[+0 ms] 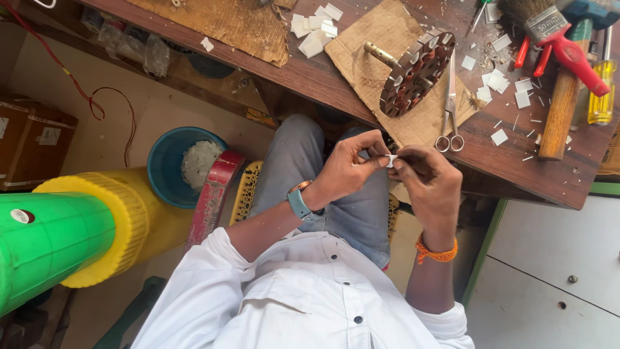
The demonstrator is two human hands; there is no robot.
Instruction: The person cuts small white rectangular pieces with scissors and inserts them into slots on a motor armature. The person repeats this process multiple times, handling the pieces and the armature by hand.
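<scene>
Brown and scuffed, the wooden counter (336, 77) runs across the top of the head view, with a pale floor below it. On the counter lies cardboard (381, 39), and on that a round wound core (416, 72) stands on edge, its brass shaft pointing left. Scissors (450, 110) lie just right of the core, blades pointing away from the person. A heap of white slips (314, 29) sits left of the cardboard, and more slips are scattered to the right, near a hammer (563, 103), red pliers (557, 42) and a yellow screwdriver (602, 90).

Below the counter edge, over the grey-trousered lap, the left hand (345, 169) and right hand (429, 184) meet. Between them is a small white slip (391, 159), pinched by the thumb and forefinger of each hand; the fingers are closed tight on it, the other fingers curled in. Whether the slip is folded is hard to tell at this size. The left wrist bears a blue watch (298, 201), the right an orange thread (436, 252).

On the floor to the left stand a blue bucket (165, 165) and a green and yellow drum (71, 229).
</scene>
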